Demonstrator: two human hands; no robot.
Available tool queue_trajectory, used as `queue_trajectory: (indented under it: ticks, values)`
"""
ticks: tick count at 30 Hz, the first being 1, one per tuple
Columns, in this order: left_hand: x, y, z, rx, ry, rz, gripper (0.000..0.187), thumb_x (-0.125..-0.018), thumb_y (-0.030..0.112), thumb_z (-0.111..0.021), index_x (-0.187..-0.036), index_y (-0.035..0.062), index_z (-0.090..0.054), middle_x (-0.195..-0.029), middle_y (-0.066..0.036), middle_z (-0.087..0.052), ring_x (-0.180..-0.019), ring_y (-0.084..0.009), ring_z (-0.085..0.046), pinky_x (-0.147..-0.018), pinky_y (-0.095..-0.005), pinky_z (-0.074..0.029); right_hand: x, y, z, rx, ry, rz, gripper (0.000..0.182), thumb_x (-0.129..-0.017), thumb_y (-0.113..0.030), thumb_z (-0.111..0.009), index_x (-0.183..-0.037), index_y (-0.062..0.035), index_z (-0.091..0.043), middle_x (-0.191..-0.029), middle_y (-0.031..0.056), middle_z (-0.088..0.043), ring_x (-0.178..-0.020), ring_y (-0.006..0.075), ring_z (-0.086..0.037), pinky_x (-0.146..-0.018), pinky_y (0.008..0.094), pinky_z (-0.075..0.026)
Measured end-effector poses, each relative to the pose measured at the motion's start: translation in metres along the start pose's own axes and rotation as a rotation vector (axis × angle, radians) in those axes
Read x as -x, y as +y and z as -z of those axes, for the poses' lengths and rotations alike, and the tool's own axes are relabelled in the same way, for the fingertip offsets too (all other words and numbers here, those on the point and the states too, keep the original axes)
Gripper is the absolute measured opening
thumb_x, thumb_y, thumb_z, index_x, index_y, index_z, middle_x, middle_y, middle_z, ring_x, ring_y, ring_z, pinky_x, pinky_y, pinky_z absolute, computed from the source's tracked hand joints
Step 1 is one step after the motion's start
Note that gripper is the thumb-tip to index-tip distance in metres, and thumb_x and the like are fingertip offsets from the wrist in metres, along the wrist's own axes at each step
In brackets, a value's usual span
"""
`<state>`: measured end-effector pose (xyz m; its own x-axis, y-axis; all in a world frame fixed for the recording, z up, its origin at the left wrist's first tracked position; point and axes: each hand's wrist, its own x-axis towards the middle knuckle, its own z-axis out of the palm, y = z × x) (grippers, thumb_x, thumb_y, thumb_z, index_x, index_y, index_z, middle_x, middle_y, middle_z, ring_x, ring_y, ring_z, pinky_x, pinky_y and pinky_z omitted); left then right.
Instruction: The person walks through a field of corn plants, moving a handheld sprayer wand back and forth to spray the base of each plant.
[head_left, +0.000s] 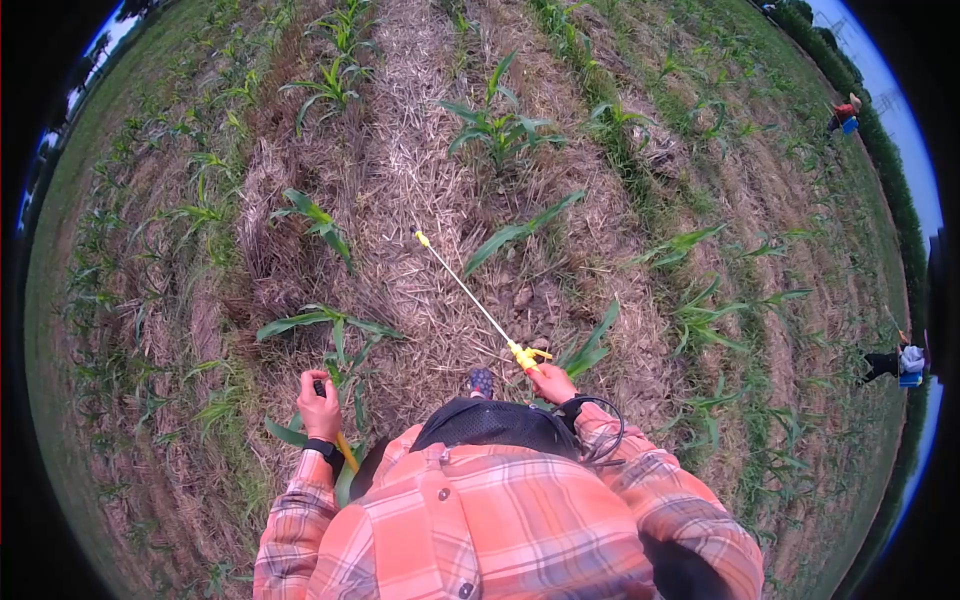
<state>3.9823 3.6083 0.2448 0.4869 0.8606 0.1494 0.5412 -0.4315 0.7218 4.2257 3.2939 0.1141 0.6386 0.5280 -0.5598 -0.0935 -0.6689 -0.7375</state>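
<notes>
My right hand (552, 384) is closed around the yellow handle of a spray wand (468, 294). The wand's thin white tube slants forward and left, with its yellow nozzle (422, 239) above the straw-covered soil. At my left side, my left hand (319, 410) is wrapped around the black grip of a pump lever (319, 387). A yellow bar (348, 453), seemingly part of that lever, shows behind the wrist. Beside the left hand stands a young corn plant (338, 330). Another corn plant (585, 352) has leaves close to the right hand.
Rows of young corn (498, 130) run ahead, with dry straw (415, 130) between them. A dark cable (615, 430) loops at my right wrist. Two people, one farther off (848, 115) and one nearer (895, 362), are at the right, each with something blue. One shoe (481, 380) shows below me.
</notes>
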Motion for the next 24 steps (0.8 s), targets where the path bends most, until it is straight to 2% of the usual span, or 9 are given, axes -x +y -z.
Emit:
queue_trajectory:
  ticks: [1, 6, 9, 11, 14, 16, 18, 22, 24]
  values:
    - [-0.005, 0.003, -0.007, -0.011, 0.017, -0.067, 0.010, -0.070, 0.004, -0.050, -0.079, 0.0044, -0.046, -0.061, -0.009, -0.049, -0.053, -0.0219, -0.050, -0.051, -0.0312, -0.039, -0.003, 0.002, 0.011, 0.001, 0.001, 0.000, 0.029, -0.080, -0.035, -0.047, -0.070, -0.0080, -0.050, -0.053, -0.0014, -0.048, -0.038, 0.0072, -0.041, -0.034, 0.0222, -0.032]
    - [-0.026, 0.026, -0.024, -0.007, -0.058, 0.047, 0.010, -0.070, 0.004, -0.050, -0.080, 0.0043, -0.047, -0.066, -0.011, -0.051, -0.057, -0.0243, -0.051, -0.053, -0.0320, -0.040, -0.016, 0.014, 0.058, -0.389, 0.162, -0.222, 0.028, -0.081, -0.033, -0.047, -0.072, -0.0070, -0.047, -0.052, -0.0002, -0.047, -0.036, 0.0081, -0.041, -0.032, 0.0228, -0.033]
    - [-0.032, 0.032, -0.026, -0.028, -0.040, -0.097, 0.009, -0.071, 0.004, -0.050, -0.079, 0.0042, -0.047, -0.063, -0.010, -0.050, -0.053, -0.0216, -0.050, -0.051, -0.0307, -0.039, -0.015, 0.036, 0.075, -0.530, 0.269, -0.250, 0.028, -0.082, -0.032, -0.045, -0.074, -0.0051, -0.046, -0.052, 0.0009, -0.045, -0.036, 0.0084, -0.039, -0.030, 0.0228, -0.032]
    - [-0.044, 0.050, -0.025, 0.074, -0.124, 0.091, 0.007, -0.072, 0.004, -0.049, -0.079, 0.0043, -0.047, -0.061, -0.009, -0.049, -0.051, -0.0199, -0.049, -0.050, -0.0297, -0.039, -0.013, 0.043, 0.098, -0.587, 0.400, -0.281, 0.027, -0.082, -0.031, -0.044, -0.076, -0.0043, -0.047, -0.052, 0.0013, -0.045, -0.036, 0.0084, -0.038, -0.030, 0.0228, -0.032]
    - [-0.056, 0.046, -0.025, 0.053, -0.090, 0.031, 0.007, -0.073, 0.005, -0.050, -0.079, 0.0047, -0.047, -0.058, -0.009, -0.048, -0.049, -0.0206, -0.049, -0.048, -0.0297, -0.038, -0.019, 0.057, 0.113, -0.670, 0.483, -0.318, 0.028, -0.083, -0.030, -0.043, -0.079, -0.0034, -0.047, -0.053, 0.0019, -0.044, -0.035, 0.0090, -0.038, -0.029, 0.0232, -0.033]
    - [-0.072, 0.041, -0.033, 0.035, -0.069, -0.019, 0.008, -0.073, 0.005, -0.050, -0.080, 0.0049, -0.047, -0.057, -0.009, -0.048, -0.049, -0.0212, -0.049, -0.047, -0.0300, -0.038, -0.035, 0.060, 0.121, -0.695, 0.524, -0.325, 0.029, -0.082, -0.032, -0.044, -0.079, -0.0032, -0.046, -0.053, 0.0020, -0.044, -0.034, 0.0098, -0.038, -0.029, 0.0235, -0.033]
    - [-0.083, 0.043, -0.036, 0.006, -0.028, -0.078, 0.007, -0.074, 0.006, -0.051, -0.079, 0.0048, -0.046, -0.059, -0.005, -0.047, -0.051, -0.0122, -0.047, -0.048, -0.0260, -0.038, -0.046, 0.059, 0.122, -0.714, 0.538, -0.333, 0.029, -0.082, -0.032, -0.044, -0.080, -0.0033, -0.046, -0.053, 0.0021, -0.044, -0.034, 0.0100, -0.038, -0.029, 0.0235, -0.033]
    - [-0.120, 0.045, -0.038, -0.007, -0.106, 0.056, 0.010, -0.074, 0.007, -0.053, -0.081, 0.0049, -0.046, -0.061, -0.006, -0.049, -0.053, -0.0152, -0.049, -0.050, -0.0271, -0.038, -0.070, 0.035, 0.117, -0.647, 0.550, -0.369, 0.030, -0.082, -0.033, -0.044, -0.078, -0.0032, -0.046, -0.052, 0.0021, -0.044, -0.034, 0.0101, -0.039, -0.029, 0.0238, -0.034]
    - [-0.144, 0.038, -0.042, 0.008, -0.069, 0.002, 0.009, -0.074, 0.007, -0.052, -0.081, 0.0052, -0.046, -0.060, -0.008, -0.050, -0.052, -0.0199, -0.051, -0.050, -0.0294, -0.039, -0.088, 0.009, 0.112, -0.549, 0.520, -0.367, 0.030, -0.082, -0.033, -0.043, -0.076, -0.0034, -0.046, -0.051, 0.0017, -0.044, -0.035, 0.0097, -0.039, -0.029, 0.0240, -0.033]
